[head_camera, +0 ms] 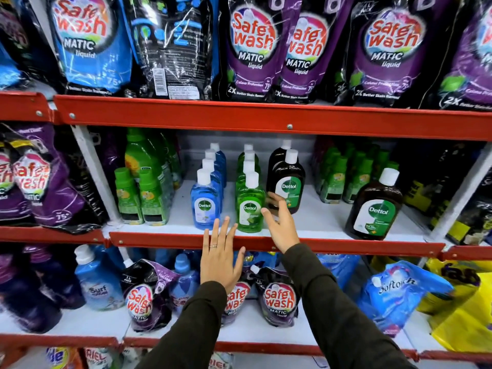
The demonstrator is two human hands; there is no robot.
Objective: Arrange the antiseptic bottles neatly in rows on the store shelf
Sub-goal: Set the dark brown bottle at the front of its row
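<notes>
On the middle shelf (pixel 319 225) stand three rows of Dettol antiseptic bottles running front to back: a blue row (pixel 205 201), a green row (pixel 249 206) and a short brown row (pixel 288 182). One larger brown bottle (pixel 372 209) stands alone to the right, near the shelf's front edge. My left hand (pixel 219 259) is flat and open in front of the red shelf lip, below the blue and green rows. My right hand (pixel 279 222) is open with spread fingers between the green front bottle and the brown front bottle, fingertips blurred against the brown one.
Green-capped bottles stand in packs on the left (pixel 143 201) and right (pixel 343 179) of the Dettol rows. Safewash pouches (pixel 253 49) fill the shelf above and lie on the one below (pixel 279 299). White shelf floor shows between the brown row and the lone bottle.
</notes>
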